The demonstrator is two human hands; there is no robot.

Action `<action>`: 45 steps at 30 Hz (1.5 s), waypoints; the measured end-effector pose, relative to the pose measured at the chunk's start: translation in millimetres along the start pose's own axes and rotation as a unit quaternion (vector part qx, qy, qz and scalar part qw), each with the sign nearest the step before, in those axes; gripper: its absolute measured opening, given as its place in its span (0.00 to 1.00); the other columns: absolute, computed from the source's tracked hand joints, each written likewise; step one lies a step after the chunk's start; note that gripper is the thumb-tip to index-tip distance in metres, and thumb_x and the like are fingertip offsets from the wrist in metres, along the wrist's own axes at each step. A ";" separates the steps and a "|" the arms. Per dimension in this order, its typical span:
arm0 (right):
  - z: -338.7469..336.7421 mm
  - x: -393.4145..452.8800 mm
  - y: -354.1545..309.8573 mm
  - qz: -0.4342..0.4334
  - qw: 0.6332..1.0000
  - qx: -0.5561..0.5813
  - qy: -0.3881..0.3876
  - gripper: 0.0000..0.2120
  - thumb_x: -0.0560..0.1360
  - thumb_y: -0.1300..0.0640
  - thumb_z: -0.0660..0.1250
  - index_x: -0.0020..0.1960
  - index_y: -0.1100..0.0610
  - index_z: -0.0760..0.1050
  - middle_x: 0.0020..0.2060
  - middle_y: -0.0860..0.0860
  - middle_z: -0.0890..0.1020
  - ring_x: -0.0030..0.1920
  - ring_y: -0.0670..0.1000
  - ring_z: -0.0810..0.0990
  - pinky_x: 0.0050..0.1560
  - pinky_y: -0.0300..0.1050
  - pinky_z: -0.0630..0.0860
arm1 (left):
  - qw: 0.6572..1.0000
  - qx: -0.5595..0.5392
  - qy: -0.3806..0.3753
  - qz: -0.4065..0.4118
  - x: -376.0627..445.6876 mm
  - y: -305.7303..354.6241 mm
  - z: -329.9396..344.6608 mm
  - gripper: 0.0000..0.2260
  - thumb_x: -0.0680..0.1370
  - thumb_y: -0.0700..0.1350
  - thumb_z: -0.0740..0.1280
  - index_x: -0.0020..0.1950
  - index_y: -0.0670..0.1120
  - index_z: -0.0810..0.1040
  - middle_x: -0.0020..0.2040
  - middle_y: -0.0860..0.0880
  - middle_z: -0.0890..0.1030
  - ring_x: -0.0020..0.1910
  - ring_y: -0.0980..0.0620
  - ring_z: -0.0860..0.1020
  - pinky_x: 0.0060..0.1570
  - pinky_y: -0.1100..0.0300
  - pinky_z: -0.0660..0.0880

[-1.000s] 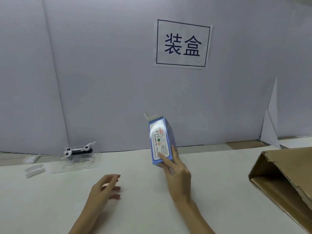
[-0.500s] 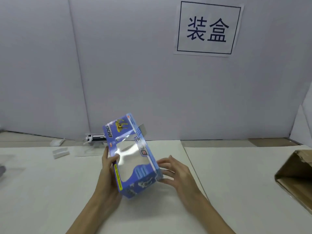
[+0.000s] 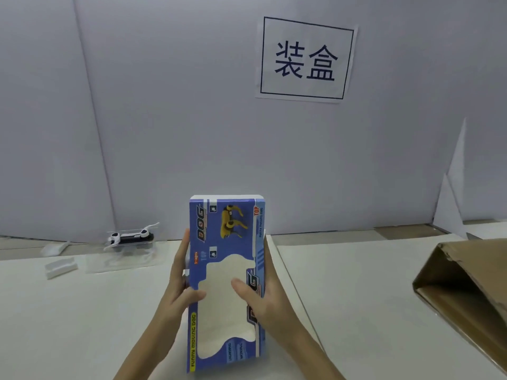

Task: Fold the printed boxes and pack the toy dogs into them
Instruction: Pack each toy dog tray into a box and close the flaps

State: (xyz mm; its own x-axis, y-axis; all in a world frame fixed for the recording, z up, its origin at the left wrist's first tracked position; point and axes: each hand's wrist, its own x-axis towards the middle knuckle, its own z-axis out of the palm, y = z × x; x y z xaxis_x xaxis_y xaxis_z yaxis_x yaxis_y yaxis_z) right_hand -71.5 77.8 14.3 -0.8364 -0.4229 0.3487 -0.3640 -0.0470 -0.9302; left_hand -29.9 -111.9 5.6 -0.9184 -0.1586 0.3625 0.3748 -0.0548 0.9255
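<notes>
A blue printed box [image 3: 227, 237] with a clear window and a yellow dog picture is held upright in front of me, its long side vertical. My left hand [image 3: 179, 281] grips its left edge, thumb across the window. My right hand [image 3: 256, 294] grips the right edge, thumb also on the window. A white and black toy dog [image 3: 129, 237] lies in a clear plastic tray at the back left of the table, apart from both hands.
A brown cardboard carton [image 3: 466, 294] lies open on its side at the right. Small white plastic pieces [image 3: 61, 268] sit at the far left. A white partition wall with a printed sign [image 3: 306, 60] closes off the back of the white table [image 3: 356, 297].
The box went from standing on the table under my right hand alone to being gripped by both hands, then turned with its window face towards me and its long side vertical.
</notes>
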 end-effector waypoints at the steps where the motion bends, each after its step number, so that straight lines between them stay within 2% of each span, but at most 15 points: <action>1: 1.3 -0.5 0.0 -0.001 1.000 -0.008 -0.002 0.39 0.76 0.46 0.71 0.81 0.46 0.57 0.69 0.43 0.77 0.67 0.41 0.77 0.58 0.33 0.78 | 1.000 0.009 0.009 0.003 -1.2 1.3 2.3 0.37 0.73 0.45 0.78 0.64 0.84 0.66 0.65 0.67 0.79 0.63 0.53 0.82 0.45 0.52 0.85; 6: 4.1 -1.5 -5.8 -0.038 0.999 -0.011 0.005 0.37 0.77 0.39 0.72 0.79 0.33 0.54 0.69 0.38 0.73 0.70 0.39 0.74 0.56 0.30 0.77 | 0.996 0.067 0.051 0.029 -7.5 10.8 18.5 0.30 0.74 0.54 0.68 0.63 0.86 0.60 0.59 0.74 0.78 0.59 0.64 0.81 0.53 0.55 0.80; 9: 2.0 -0.1 -11.9 -0.058 0.998 0.008 0.030 0.31 0.71 0.26 0.67 0.69 0.20 0.57 0.65 0.28 0.73 0.70 0.38 0.73 0.54 0.37 0.82 | 0.997 0.048 0.056 0.016 -11.5 14.9 24.3 0.29 0.72 0.57 0.73 0.61 0.84 0.63 0.59 0.69 0.81 0.57 0.56 0.84 0.51 0.49 0.83; 11: -0.2 1.3 -12.5 -0.067 0.996 -0.001 0.051 0.28 0.68 0.21 0.64 0.65 0.18 0.59 0.62 0.26 0.74 0.69 0.40 0.75 0.55 0.43 0.83 | 0.997 0.038 0.061 0.016 -13.6 18.9 25.8 0.33 0.64 0.68 0.79 0.61 0.83 0.64 0.61 0.64 0.82 0.58 0.50 0.85 0.52 0.44 0.84; 13: -0.9 2.6 -11.2 -0.083 0.995 -0.014 0.059 0.24 0.70 0.22 0.62 0.65 0.20 0.61 0.62 0.27 0.75 0.69 0.43 0.76 0.58 0.47 0.83 | 0.997 0.044 0.064 0.026 -15.3 21.8 26.5 0.39 0.52 0.77 0.78 0.60 0.83 0.64 0.64 0.60 0.81 0.59 0.48 0.84 0.52 0.48 0.84; 16: -2.1 2.7 -16.0 -0.109 0.990 -0.030 0.088 0.19 0.75 0.31 0.61 0.65 0.23 0.63 0.68 0.37 0.74 0.70 0.46 0.75 0.62 0.51 0.82 | 0.995 0.060 0.062 0.051 -16.5 23.5 27.4 0.38 0.53 0.77 0.76 0.59 0.82 0.64 0.66 0.60 0.79 0.61 0.49 0.83 0.47 0.59 0.84; 18: -2.7 0.8 -20.2 -0.140 0.984 -0.021 0.107 0.19 0.79 0.36 0.62 0.69 0.28 0.64 0.71 0.40 0.73 0.72 0.48 0.74 0.61 0.48 0.82 | 0.990 0.091 0.063 0.087 -17.8 22.3 27.6 0.36 0.61 0.73 0.76 0.64 0.79 0.63 0.70 0.60 0.76 0.64 0.49 0.81 0.49 0.60 0.84; 21: 3.9 -4.6 -22.8 -0.150 0.985 0.021 0.081 0.20 0.82 0.39 0.63 0.72 0.39 0.65 0.67 0.45 0.78 0.67 0.56 0.79 0.52 0.48 0.85 | 0.976 0.126 0.079 0.156 -19.3 14.3 26.7 0.29 0.76 0.54 0.74 0.70 0.72 0.63 0.73 0.55 0.74 0.66 0.48 0.79 0.51 0.65 0.82; 25: 10.2 -5.6 -25.1 -0.109 0.991 -0.002 0.083 0.19 0.80 0.34 0.64 0.68 0.35 0.69 0.63 0.46 0.80 0.64 0.55 0.81 0.52 0.45 0.84 | 0.970 0.106 0.112 0.190 -17.4 6.5 30.8 0.24 0.76 0.48 0.74 0.62 0.71 0.69 0.60 0.62 0.81 0.55 0.57 0.83 0.46 0.67 0.81; 30: 5.4 -1.1 -26.2 -0.096 0.989 -0.005 0.108 0.26 0.76 0.28 0.64 0.64 0.45 0.73 0.57 0.46 0.82 0.59 0.52 0.84 0.47 0.41 0.84 | 0.972 0.116 0.093 0.180 -16.3 8.4 25.2 0.26 0.72 0.43 0.72 0.60 0.70 0.71 0.62 0.58 0.81 0.57 0.55 0.83 0.48 0.66 0.81; 33: 7.1 0.0 -24.7 -0.087 0.989 -0.002 0.116 0.29 0.73 0.24 0.62 0.62 0.44 0.73 0.57 0.47 0.82 0.59 0.52 0.84 0.47 0.42 0.84 | 0.970 0.138 0.084 0.180 -17.9 15.7 19.5 0.22 0.77 0.48 0.76 0.61 0.71 0.71 0.65 0.56 0.81 0.59 0.52 0.82 0.50 0.55 0.83; 35: 7.1 -0.8 -24.2 -0.089 0.989 0.002 0.117 0.31 0.72 0.23 0.62 0.63 0.44 0.73 0.56 0.43 0.82 0.59 0.52 0.84 0.47 0.43 0.84 | 0.968 0.156 0.079 0.182 -19.2 24.7 17.0 0.16 0.78 0.57 0.70 0.61 0.73 0.71 0.67 0.57 0.79 0.62 0.48 0.81 0.48 0.48 0.84; 38: 8.2 -3.9 -22.6 -0.096 0.988 0.001 0.120 0.31 0.73 0.23 0.61 0.64 0.45 0.72 0.55 0.41 0.82 0.57 0.49 0.84 0.46 0.40 0.83 | 0.947 0.217 0.108 0.212 -19.3 38.9 14.6 0.16 0.74 0.75 0.63 0.61 0.77 0.70 0.67 0.66 0.75 0.68 0.56 0.75 0.49 0.44 0.83; 41: 10.2 -4.9 -21.0 -0.096 0.988 0.017 0.123 0.31 0.72 0.23 0.62 0.63 0.46 0.72 0.56 0.45 0.83 0.57 0.52 0.84 0.45 0.40 0.83 | 0.906 0.299 0.123 0.273 -18.4 41.1 14.7 0.17 0.78 0.74 0.59 0.66 0.77 0.69 0.69 0.74 0.71 0.72 0.66 0.67 0.53 0.50 0.79; 45: 11.2 -3.7 -19.1 -0.100 0.988 0.031 0.116 0.27 0.73 0.25 0.63 0.62 0.42 0.72 0.56 0.41 0.82 0.60 0.54 0.84 0.46 0.43 0.85 | 0.923 0.265 0.108 0.258 -20.1 35.3 15.3 0.17 0.79 0.73 0.58 0.66 0.73 0.73 0.66 0.74 0.74 0.69 0.64 0.71 0.49 0.49 0.79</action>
State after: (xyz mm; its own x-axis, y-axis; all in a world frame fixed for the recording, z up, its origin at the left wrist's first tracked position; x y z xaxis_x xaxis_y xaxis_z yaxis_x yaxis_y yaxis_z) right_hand -56.8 70.2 29.4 -0.8245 -0.1808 0.5362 -0.5116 -0.1667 -0.8429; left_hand -0.2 -95.6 32.7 -0.5674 -0.2252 0.7920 0.5870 0.5639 0.5809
